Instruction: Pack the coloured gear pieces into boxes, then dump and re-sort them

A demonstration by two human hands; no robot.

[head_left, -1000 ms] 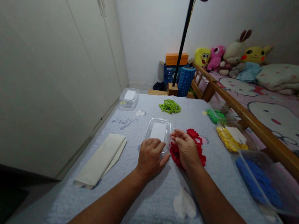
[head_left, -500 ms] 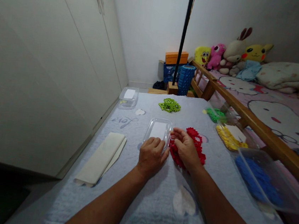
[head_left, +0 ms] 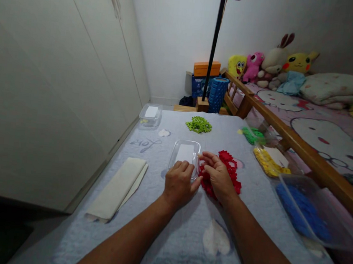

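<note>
A clear plastic container (head_left: 186, 145) with a white label inside sits on the light blue quilt (head_left: 184, 233). My left hand (head_left: 179, 185) rests on its near edge, fingers curled over the rim. Right beside it lies a pile of red toothed pieces (head_left: 227, 171). My right hand (head_left: 219, 176) lies on top of that pile, fingers bent and pinching at pieces next to the container; what they hold is hidden.
A green pile (head_left: 199, 124) lies farther back, a second clear container (head_left: 149, 114) at the far left. Bags of green (head_left: 251, 135) and yellow pieces (head_left: 266, 161) and a tub of blue pieces (head_left: 304, 206) line the right edge. Folded cream cloth (head_left: 117, 186) lies left. A wooden bed rail (head_left: 304, 147) runs along the right.
Both hands stay at the container and red pile. The right hand's fingers have shifted slightly among the red pieces; the view drifted a little.
</note>
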